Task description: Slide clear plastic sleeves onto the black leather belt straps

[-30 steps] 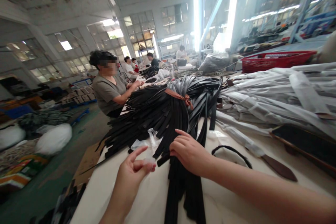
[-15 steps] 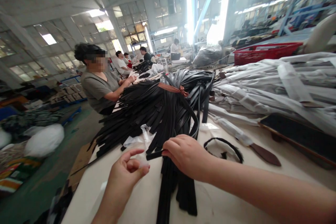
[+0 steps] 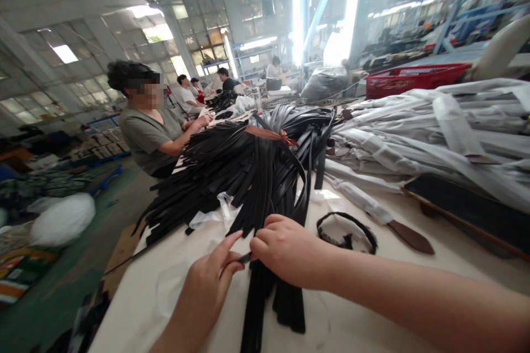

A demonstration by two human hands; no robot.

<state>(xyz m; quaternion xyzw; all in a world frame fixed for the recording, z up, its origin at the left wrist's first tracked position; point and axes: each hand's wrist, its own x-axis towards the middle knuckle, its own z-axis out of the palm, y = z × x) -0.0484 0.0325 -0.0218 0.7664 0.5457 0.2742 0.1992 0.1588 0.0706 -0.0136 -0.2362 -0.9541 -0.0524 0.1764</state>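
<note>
My right hand (image 3: 285, 248) is closed, with thumb and fingers gripping a black strap (image 3: 245, 258) near its end. At that end, the thumb and a finger of my left hand (image 3: 211, 281) pinch the tip, while the index finger reaches out above it. Under and beyond both hands spreads a large bundle of black straps (image 3: 219, 171), bound by a brown tie (image 3: 267, 135). Several strap ends hang toward me below my right hand. A crumpled piece of white film (image 3: 217, 212) lies by the bundle, and a translucent film piece (image 3: 165, 287) rests beside my left wrist.
White-wrapped straps (image 3: 397, 143) are heaped at the right, before a red basket (image 3: 414, 80). A black-topped board (image 3: 459, 207), a brown strap tip (image 3: 412, 237) and a black ring-shaped coil (image 3: 368, 229) lie nearer. A co-worker (image 3: 144, 127) stands across on the left.
My left hand has moved in to the strap's end and its fingers have closed on it. Translucent film now shows on the table beside my left wrist. The view has shifted slightly.
</note>
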